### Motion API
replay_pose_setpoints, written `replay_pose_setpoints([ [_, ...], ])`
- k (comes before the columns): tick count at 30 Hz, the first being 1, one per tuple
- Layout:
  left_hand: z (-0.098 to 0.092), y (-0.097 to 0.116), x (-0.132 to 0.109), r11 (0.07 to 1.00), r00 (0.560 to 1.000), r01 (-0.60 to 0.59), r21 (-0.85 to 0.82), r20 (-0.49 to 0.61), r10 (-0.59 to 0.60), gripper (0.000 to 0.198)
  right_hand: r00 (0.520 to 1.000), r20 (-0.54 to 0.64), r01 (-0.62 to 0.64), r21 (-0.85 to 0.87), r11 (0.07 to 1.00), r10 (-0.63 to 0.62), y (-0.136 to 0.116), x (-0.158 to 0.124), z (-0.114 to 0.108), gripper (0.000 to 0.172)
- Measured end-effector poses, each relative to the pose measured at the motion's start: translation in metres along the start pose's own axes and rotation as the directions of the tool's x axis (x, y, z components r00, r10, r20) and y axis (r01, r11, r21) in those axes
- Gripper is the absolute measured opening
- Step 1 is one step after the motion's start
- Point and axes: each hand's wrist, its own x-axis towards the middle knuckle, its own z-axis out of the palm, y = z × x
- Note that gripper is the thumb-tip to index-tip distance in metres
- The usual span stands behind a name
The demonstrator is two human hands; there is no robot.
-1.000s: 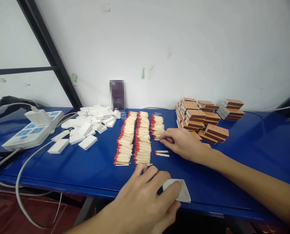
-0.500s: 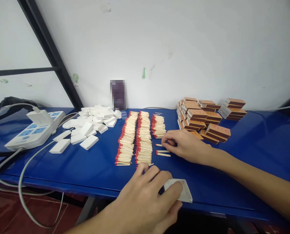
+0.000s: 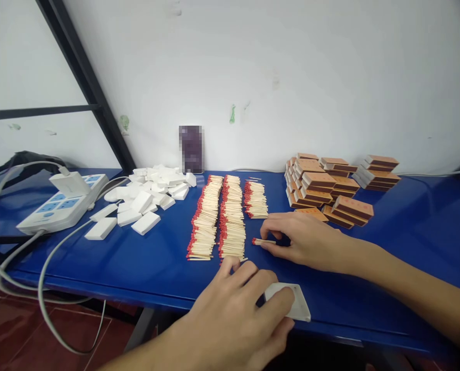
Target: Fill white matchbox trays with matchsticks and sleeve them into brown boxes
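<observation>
My left hand [image 3: 237, 314] is at the table's front edge, its thumb and fingers gripping a white inner matchbox tray [image 3: 302, 305]; the fingers partly cover the tray. Just beyond it, my right hand [image 3: 307, 239] pinches a few red-tipped matches [image 3: 258, 241] low over the blue table, their heads pointing left. Two long rows of matches, a left one [image 3: 203, 221] and a middle one [image 3: 232, 216], lie ahead of my left hand. A shorter row of matches [image 3: 256, 200] lies beyond my right fingertips.
Orange-and-brown matchboxes [image 3: 318, 180] are stacked at the back right. White trays [image 3: 145, 223] lie heaped at the back left. Beside them sit a power strip [image 3: 65, 206] and looping white cables [image 3: 44, 288]. A dark, pixelated rectangle [image 3: 192, 149] leans against the wall.
My right hand has moved slightly nearer and gathered the loose, spread matches into one small bunch. My left hand keeps its hold on the tray. The view has shifted a little.
</observation>
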Motion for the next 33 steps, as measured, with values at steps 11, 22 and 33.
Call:
replay_pose_setpoints([
  [11, 0.001, -0.001, 0.0, 1.0, 1.0, -0.001, 0.006, -0.024, 0.001, 0.017, 0.973, -0.228, -0.083, -0.161, 0.983, 0.045, 0.019, 0.012, 0.007, 0.021],
  [22, 0.0, 0.0, 0.0, 1.0, 1.0, -0.01, -0.003, -0.015, 0.01, 0.017, 0.974, -0.215, -0.11, -0.201, 0.973, 0.065, 0.027, 0.02, 0.011, 0.013],
  [33, 0.0, -0.001, 0.001, 1.0, 1.0, -0.009, -0.009, -0.014, 0.009, 0.017, 0.983, -0.168, -0.095, -0.159, 0.983, 0.068, 0.019, 0.015, 0.008, 0.011],
])
